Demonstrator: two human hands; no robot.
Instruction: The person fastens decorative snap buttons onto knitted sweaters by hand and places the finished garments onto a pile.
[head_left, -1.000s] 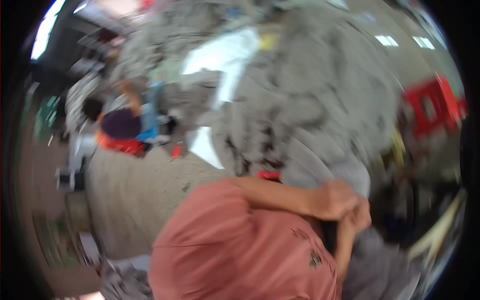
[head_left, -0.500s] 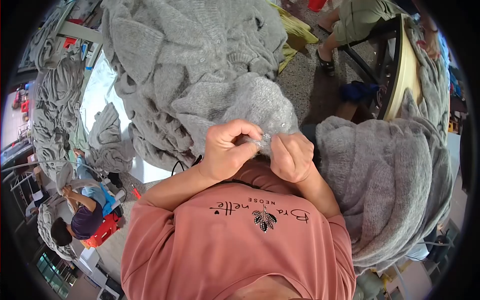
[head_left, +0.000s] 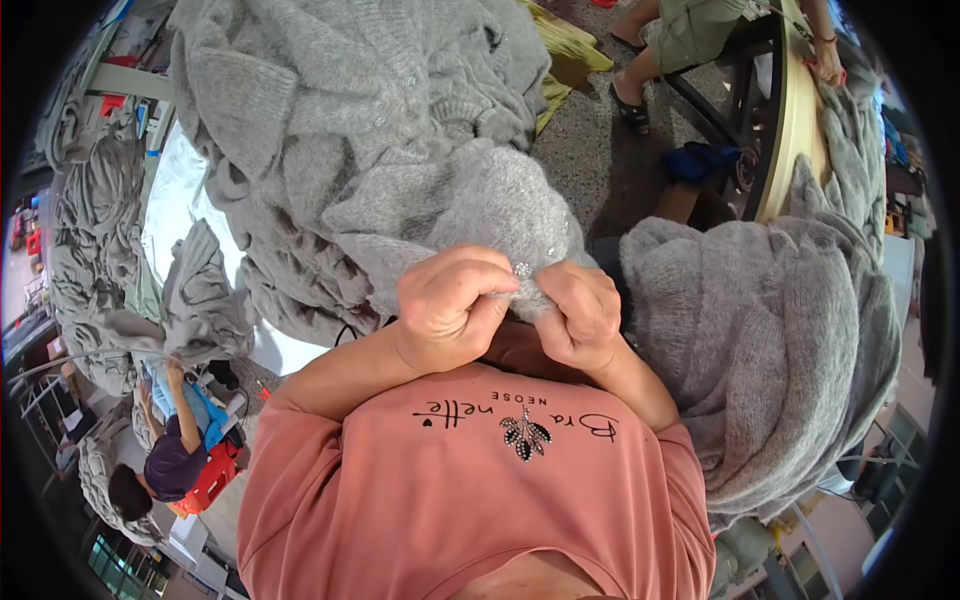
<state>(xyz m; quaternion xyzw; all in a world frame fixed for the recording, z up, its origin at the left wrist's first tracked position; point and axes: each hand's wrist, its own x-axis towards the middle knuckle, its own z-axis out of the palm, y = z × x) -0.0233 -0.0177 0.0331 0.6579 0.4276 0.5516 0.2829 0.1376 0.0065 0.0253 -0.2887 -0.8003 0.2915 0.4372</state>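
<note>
My left hand (head_left: 452, 308) pinches the edge of a fuzzy grey knit garment (head_left: 505, 205), thumb against bent fingers. Close beside it, my right hand (head_left: 578, 314) grips the same edge, its fingers curled and closed. Between the two hands shows a small shiny beaded spot (head_left: 521, 269) on the knit. The rest of the garment bulges up beyond my hands, against a large heap of grey knitwear (head_left: 350, 90). My fingertips partly hide the gripped edge.
More grey knitwear (head_left: 750, 340) lies at the right, beside a wooden table edge (head_left: 790, 130). A seated person (head_left: 175, 465) is at the lower left; another person's legs (head_left: 645, 65) show at the upper right. Yellow cloth (head_left: 570, 55) lies near the top.
The blurred, tilted view has steadied. Since half a second ago, the surroundings have shifted slightly left and up. Both hands still grip the knit, and the beaded spot shows more clearly between them.
</note>
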